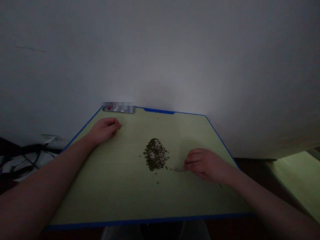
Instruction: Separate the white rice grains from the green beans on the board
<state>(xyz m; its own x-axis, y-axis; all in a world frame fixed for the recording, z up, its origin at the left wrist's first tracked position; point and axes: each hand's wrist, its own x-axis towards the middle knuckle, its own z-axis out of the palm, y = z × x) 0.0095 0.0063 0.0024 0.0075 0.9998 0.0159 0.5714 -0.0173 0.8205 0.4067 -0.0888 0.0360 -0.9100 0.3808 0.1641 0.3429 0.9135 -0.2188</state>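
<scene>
A heap of small green beans mixed with pale grains (155,155) lies in the middle of the table, with a few loose beans around it. Right of the heap, my right hand (203,165) is closed around a spoon. The shiny bowl of the spoon (179,167) points left toward the heap, close to the tabletop, and the thin handle end shows behind the hand. My left hand (105,129) rests on the far left of the table, fingers curled together, with nothing visible in them. It is apart from the heap.
The pale table (112,196) has a blue edge and stands against a grey wall (160,60). A phone-like flat object (118,108), partly blurred out, lies at the far left corner. Dark cables (32,150) are left of the table.
</scene>
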